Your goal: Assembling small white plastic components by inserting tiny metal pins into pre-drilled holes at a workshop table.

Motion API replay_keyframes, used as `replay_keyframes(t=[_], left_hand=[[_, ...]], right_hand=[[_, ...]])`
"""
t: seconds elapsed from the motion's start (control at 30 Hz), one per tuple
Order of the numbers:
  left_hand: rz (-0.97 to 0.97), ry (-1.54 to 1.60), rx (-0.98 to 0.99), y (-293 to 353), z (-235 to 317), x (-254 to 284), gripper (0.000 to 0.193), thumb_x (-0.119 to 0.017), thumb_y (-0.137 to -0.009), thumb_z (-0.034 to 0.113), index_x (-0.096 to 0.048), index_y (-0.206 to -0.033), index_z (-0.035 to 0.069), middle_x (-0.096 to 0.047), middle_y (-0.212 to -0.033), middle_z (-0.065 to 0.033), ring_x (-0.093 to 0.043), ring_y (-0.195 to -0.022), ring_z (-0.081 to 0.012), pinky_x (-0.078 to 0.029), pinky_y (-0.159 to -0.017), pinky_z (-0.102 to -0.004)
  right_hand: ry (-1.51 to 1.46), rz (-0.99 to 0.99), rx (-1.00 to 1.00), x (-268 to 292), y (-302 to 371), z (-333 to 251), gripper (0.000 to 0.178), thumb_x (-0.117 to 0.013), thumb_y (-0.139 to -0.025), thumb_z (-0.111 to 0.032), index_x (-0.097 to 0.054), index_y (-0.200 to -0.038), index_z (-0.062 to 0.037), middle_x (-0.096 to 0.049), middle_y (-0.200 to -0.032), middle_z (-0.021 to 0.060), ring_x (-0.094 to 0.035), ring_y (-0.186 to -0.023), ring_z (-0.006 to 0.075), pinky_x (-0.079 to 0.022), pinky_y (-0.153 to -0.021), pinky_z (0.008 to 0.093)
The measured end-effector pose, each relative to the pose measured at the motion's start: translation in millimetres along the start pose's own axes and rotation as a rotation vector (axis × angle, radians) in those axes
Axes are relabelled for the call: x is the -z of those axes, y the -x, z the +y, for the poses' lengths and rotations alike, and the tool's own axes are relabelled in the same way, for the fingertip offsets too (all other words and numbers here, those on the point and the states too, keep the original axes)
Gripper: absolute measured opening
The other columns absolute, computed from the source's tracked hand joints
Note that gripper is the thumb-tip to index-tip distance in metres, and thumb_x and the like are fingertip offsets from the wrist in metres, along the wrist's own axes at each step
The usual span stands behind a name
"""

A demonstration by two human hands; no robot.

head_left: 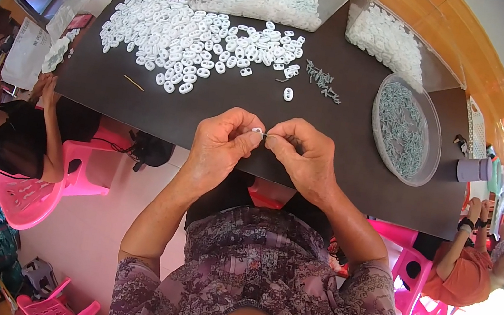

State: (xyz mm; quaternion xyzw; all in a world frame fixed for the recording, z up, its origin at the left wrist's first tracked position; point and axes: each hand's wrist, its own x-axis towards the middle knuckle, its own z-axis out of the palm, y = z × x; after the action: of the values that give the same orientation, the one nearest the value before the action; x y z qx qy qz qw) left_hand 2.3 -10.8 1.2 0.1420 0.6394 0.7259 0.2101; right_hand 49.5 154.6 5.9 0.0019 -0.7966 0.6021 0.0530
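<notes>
On the near side of a broad heap of small white oval plastic pieces with two holes, above the front part of a dark brown tabletop, the left hand pinches one small white plastic piece between thumb and forefinger, its body mostly covered. The right hand is closed in a pinch on a thin grey screw-like fastener just beside it; whether piece and fastener touch is too small to tell. To the right of the heap lies a loose scatter of similar grey fasteners, and farther right a round clear plastic tray holds many more. The piece should be very light, stiff and smooth, liable to slip, so its outer rim seems the best hold. The fastener looks hard and slim, best pinched near one end.
</notes>
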Motion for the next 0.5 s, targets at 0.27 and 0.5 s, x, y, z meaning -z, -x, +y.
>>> replay_keyframes(t=[0.27,0.5], left_hand=[[0.031,-0.188,-0.095,1.3,-1.7,-1.8,0.009,-0.061,-0.088,0.008,-0.060,-0.090,-0.001,-0.056,-0.075,0.0023,-0.047,-0.066,-0.0034,-0.041,-0.058,-0.0174],[0.051,-0.345,-0.203,3.5,-3.6,-3.1,0.005,-0.062,-0.086,0.004,-0.061,-0.088,-0.001,-0.056,-0.073,0.0016,-0.047,-0.064,-0.0040,-0.041,-0.056,-0.0183]], right_hand=[[0.001,-0.019,-0.022,-0.3,0.5,1.2,0.005,-0.064,-0.082,-0.002,-0.061,-0.086,0.0000,-0.060,-0.076,-0.0030,-0.051,-0.069,0.0015,-0.042,-0.059,0.0181],[-0.044,-0.036,-0.007,-0.3,-0.9,4.4,0.004,-0.063,-0.083,-0.003,-0.061,-0.085,0.0003,-0.061,-0.076,-0.0012,-0.052,-0.068,0.0024,-0.043,-0.059,0.0184]])
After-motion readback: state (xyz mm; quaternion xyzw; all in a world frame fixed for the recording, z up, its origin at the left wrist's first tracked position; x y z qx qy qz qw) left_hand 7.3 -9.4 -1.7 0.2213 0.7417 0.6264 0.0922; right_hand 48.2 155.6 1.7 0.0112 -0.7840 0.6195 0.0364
